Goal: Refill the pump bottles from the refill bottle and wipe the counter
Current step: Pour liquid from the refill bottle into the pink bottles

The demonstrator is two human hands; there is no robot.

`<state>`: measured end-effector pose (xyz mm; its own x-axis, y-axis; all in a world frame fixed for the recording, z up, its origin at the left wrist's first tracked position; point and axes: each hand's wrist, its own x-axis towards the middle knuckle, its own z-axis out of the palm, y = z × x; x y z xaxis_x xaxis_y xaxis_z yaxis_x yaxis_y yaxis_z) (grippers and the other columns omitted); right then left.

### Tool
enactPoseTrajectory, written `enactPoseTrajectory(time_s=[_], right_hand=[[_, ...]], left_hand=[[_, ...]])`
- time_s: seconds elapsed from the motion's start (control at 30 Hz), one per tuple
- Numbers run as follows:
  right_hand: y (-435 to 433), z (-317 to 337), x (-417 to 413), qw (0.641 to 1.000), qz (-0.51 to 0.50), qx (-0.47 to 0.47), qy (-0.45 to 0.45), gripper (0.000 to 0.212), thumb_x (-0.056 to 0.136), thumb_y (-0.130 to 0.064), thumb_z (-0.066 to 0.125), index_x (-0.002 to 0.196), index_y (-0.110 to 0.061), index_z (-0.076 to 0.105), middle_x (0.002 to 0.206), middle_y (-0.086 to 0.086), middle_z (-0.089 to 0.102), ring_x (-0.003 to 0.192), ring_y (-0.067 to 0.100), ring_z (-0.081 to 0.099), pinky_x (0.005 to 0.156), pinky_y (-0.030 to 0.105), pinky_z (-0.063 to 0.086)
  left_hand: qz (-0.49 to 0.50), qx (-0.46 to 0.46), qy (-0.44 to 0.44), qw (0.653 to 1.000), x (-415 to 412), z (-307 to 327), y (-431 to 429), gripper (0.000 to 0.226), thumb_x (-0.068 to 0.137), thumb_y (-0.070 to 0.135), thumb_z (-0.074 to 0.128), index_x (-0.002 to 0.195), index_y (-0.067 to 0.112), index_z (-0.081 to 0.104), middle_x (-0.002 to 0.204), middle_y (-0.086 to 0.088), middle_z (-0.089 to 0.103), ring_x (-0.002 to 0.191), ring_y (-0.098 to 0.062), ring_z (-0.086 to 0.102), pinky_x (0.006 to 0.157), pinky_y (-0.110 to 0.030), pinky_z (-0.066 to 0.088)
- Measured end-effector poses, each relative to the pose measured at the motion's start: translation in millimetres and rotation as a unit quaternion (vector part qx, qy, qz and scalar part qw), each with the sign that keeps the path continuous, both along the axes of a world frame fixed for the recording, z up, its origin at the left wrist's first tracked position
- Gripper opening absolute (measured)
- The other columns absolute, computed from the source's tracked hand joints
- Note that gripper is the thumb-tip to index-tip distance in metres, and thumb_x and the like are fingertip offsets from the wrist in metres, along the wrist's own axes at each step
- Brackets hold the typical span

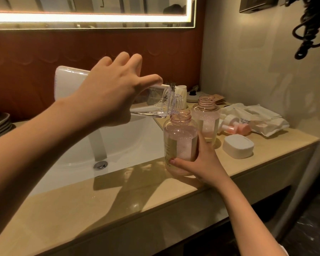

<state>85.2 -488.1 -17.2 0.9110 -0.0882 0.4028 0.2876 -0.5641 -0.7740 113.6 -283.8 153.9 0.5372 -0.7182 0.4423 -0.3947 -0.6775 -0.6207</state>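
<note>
Left grip (pixel 107 93), nearest me, curls round the tilted refill bottle (pixel 150 107), its mouth over the open pump bottle (pixel 180 143).
My right grip (pixel 201 163) clasps that bottle, standing on the beige tabletop (pixel 137 200) beside the white sink (pixel 133 137), under a lit mirror (pixel 81 6); its label print is too small to read.

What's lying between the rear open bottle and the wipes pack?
The pink-and-white pump heads, lying sideways on the counter, in the head view.
</note>
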Motion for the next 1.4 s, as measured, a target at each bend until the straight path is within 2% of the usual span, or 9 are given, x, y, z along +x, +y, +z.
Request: enactPoseTrajectory(time_s=[0.1, 0.2, 0.4, 0.5, 0.83, 0.97, 1.07, 1.17, 1.4], right_hand=[[0, 1, 0, 1.000, 0.004, 0.001, 0.003, 0.103, 0.059, -0.048, 0.082, 0.142, -0.033, 0.022, 0.141, -0.007, 0.041, 0.128, 0.015, 0.038, 0.103, 0.032, 0.037], [0, 0, 0, 1.000, 0.006, 0.002, 0.003, 0.102, 0.061, -0.044, 0.082, 0.143, -0.032, 0.022, 0.141, -0.007, 0.041, 0.129, 0.015, 0.038, 0.104, 0.033, 0.037], [0, 0, 0, 1.000, 0.006, 0.007, 0.001, 0.102, 0.062, -0.041, 0.083, 0.143, -0.033, 0.020, 0.142, -0.007, 0.040, 0.130, 0.015, 0.037, 0.103, 0.030, 0.036], [-1, 0, 0, 1.000, 0.007, 0.005, 0.001, 0.102, 0.061, -0.043, 0.082, 0.142, -0.034, 0.020, 0.142, -0.007, 0.039, 0.130, 0.015, 0.037, 0.104, 0.033, 0.036], [0, 1, -1, 1.000, 0.009, 0.012, -0.006, 0.097, 0.062, -0.040, 0.082, 0.136, -0.041, 0.020, 0.134, -0.015, 0.040, 0.122, 0.004, 0.035, 0.096, 0.021, 0.032], [0, 1, -1, 1.000, 0.005, 0.006, -0.003, 0.100, 0.062, -0.041, 0.082, 0.141, -0.035, 0.021, 0.140, -0.011, 0.039, 0.124, 0.006, 0.036, 0.097, 0.022, 0.031], [0, 0, 0, 1.000, 0.006, 0.008, -0.001, 0.099, 0.062, -0.043, 0.082, 0.141, -0.035, 0.023, 0.139, -0.012, 0.040, 0.123, 0.004, 0.036, 0.096, 0.022, 0.032], [0, -1, 1, 1.000, 0.004, 0.010, 0.002, 0.099, 0.061, -0.045, 0.082, 0.141, -0.034, 0.025, 0.140, -0.011, 0.041, 0.127, 0.009, 0.038, 0.098, 0.025, 0.034], [0, -1, 1, 1.000, 0.006, 0.018, 0.002, 0.099, 0.060, -0.046, 0.082, 0.141, -0.035, 0.025, 0.138, -0.011, 0.042, 0.126, 0.010, 0.039, 0.095, 0.024, 0.035]], left_hand=[[0.007, 0.000, 0.001, 1.000, -1, 1, 0, 0.084, 0.073, 0.022, 0.070, 0.143, 0.031, 0.024, 0.118, -0.018, 0.038, 0.088, -0.021, 0.021, 0.068, -0.031, 0.027], [0.005, -0.001, 0.001, 1.000, -2, 1, -2, 0.084, 0.072, 0.022, 0.071, 0.143, 0.031, 0.026, 0.118, -0.018, 0.039, 0.092, -0.025, 0.031, 0.068, -0.031, 0.027], [-0.002, 0.000, -0.005, 1.000, -3, 3, -2, 0.082, 0.072, 0.019, 0.070, 0.142, 0.031, 0.028, 0.117, -0.018, 0.040, 0.096, -0.028, 0.036, 0.067, -0.032, 0.028], [-0.001, -0.002, -0.005, 1.000, -3, 2, -3, 0.082, 0.073, 0.018, 0.069, 0.142, 0.031, 0.027, 0.116, -0.017, 0.039, 0.096, -0.028, 0.036, 0.068, -0.032, 0.027], [-0.003, 0.007, -0.018, 1.000, -6, 6, -7, 0.077, 0.077, 0.015, 0.066, 0.141, 0.032, 0.028, 0.117, -0.015, 0.038, 0.100, -0.029, 0.037, 0.069, -0.032, 0.029], [-0.002, 0.019, -0.034, 0.999, -7, 9, -10, 0.075, 0.079, 0.012, 0.063, 0.141, 0.031, 0.028, 0.116, -0.015, 0.039, 0.100, -0.029, 0.038, 0.070, -0.033, 0.028], [-0.002, 0.030, -0.040, 0.999, -8, 10, -14, 0.072, 0.082, 0.014, 0.062, 0.143, 0.031, 0.027, 0.118, -0.015, 0.039, 0.104, -0.029, 0.038, 0.075, -0.034, 0.033], [-0.006, 0.039, -0.044, 0.998, -8, 13, -17, 0.068, 0.085, 0.015, 0.058, 0.143, 0.031, 0.027, 0.121, -0.015, 0.038, 0.107, -0.029, 0.038, 0.078, -0.035, 0.035], [-0.006, 0.069, -0.054, 0.996, -8, 17, -22, 0.068, 0.087, 0.018, 0.056, 0.144, 0.035, 0.022, 0.126, -0.014, 0.035, 0.111, -0.029, 0.035, 0.079, -0.035, 0.033]])
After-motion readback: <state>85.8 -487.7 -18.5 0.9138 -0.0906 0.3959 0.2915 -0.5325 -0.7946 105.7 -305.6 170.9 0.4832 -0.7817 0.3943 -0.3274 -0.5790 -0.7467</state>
